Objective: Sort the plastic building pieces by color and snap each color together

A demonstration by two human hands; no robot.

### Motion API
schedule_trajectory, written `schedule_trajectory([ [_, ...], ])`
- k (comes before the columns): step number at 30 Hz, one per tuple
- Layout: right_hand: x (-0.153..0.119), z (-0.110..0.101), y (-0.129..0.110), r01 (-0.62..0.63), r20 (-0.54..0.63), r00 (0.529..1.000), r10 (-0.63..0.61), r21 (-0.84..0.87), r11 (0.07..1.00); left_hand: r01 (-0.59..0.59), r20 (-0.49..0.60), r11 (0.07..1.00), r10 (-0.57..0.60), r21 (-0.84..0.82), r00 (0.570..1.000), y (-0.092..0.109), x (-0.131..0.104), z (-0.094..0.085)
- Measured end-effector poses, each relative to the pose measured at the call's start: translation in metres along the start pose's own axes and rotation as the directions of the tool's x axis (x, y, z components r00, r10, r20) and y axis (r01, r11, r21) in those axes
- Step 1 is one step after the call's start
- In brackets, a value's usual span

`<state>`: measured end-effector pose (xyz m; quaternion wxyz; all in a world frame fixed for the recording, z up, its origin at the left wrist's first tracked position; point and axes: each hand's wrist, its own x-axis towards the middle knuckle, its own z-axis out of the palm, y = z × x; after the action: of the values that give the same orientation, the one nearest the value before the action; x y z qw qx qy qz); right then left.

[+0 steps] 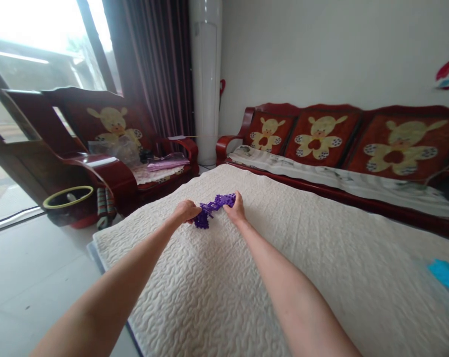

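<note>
Purple openwork fabric (pixel 225 200) is spanning left hand (pixel 188 211) and right hand (pixel 237 210), both pinching it thumb-to-finger, presumably because something so limp is needing support at two ends.

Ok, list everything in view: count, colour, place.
Lacy piece: one, purple, between hands
Quilted cover: one, cream, beneath hands
Crumpled item: one, blue, right edge
Sofa: one, reddish brown, back right
Armchair: one, reddish brown, left
Bear designs: four, yellow, sofa and armchair
Seat covers: two, pale patterned, sofa and armchair
Folded item: one, pink, armchair
Plastic bag: one, clear, armchair
Bucket: one, dark, yellow rim, floor left
Striped item: one, multicoloured, beside bucket
Curtain: one, dark purple, behind armchair
Tall unit: one, white, corner
Wall item: one, partly red, upper right
Left hand: one, bare, centre
Right hand: one, bare, centre
</note>
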<state>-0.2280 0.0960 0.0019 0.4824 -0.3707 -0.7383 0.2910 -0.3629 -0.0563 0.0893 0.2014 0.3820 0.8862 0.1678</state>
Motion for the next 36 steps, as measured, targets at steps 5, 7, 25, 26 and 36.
schedule_trajectory([
  [5,0.012,-0.002,0.005,-0.047,0.015,0.999,0.047,-0.012,0.999,-0.024,0.145,0.997,0.013,0.072,0.989,-0.002,-0.013,-0.003],
  [7,0.008,-0.006,0.007,-0.061,0.035,0.997,0.062,-0.03,0.998,-0.027,0.18,0.996,0.011,0.09,0.984,-0.004,-0.014,-0.003],
  [25,-0.153,-0.243,0.023,0.167,0.092,0.985,-0.145,-0.321,0.932,-0.46,-0.022,0.805,0.504,0.374,0.864,0.064,-0.034,0.056],
  [26,-0.164,-0.264,0.028,0.152,0.084,0.988,-0.131,-0.35,0.924,-0.45,-0.005,0.812,0.486,0.373,0.874,0.072,-0.032,0.065],
  [36,-0.206,-0.331,0.048,0.064,-0.009,0.997,-0.079,-0.499,0.864,-0.364,-0.043,0.852,0.409,0.376,0.912,0.123,0.008,0.098],
])
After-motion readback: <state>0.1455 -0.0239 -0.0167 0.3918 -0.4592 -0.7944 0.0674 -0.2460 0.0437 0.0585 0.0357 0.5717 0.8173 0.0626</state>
